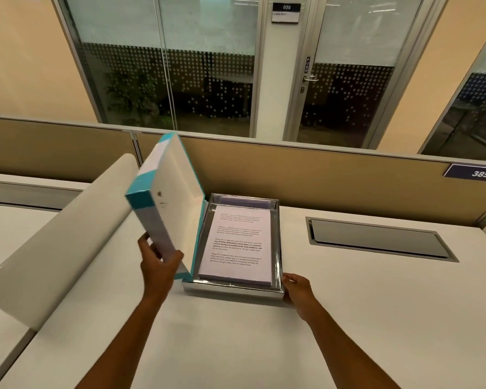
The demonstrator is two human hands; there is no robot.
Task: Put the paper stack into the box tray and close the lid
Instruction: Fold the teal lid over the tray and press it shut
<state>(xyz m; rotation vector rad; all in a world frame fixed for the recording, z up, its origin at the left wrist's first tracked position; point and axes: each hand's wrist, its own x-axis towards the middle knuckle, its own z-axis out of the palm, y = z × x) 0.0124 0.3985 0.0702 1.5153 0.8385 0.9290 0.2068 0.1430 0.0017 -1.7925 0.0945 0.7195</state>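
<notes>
A silver box tray (278, 242) sits on the white desk with the printed paper stack (237, 245) lying flat inside it. The teal and white lid (174, 197) stands nearly upright along the tray's left side, its white inside facing the tray. My left hand (159, 262) grips the lid's near lower edge. At the tray's near right corner my right hand (296, 289) rests against the outer wall, fingers curled on the corner.
A curved white divider panel (62, 242) rises at the left of the desk. A recessed grey cable flap (376, 238) lies in the desk at the right. A tan partition wall (334, 181) runs behind the tray, with glass doors beyond.
</notes>
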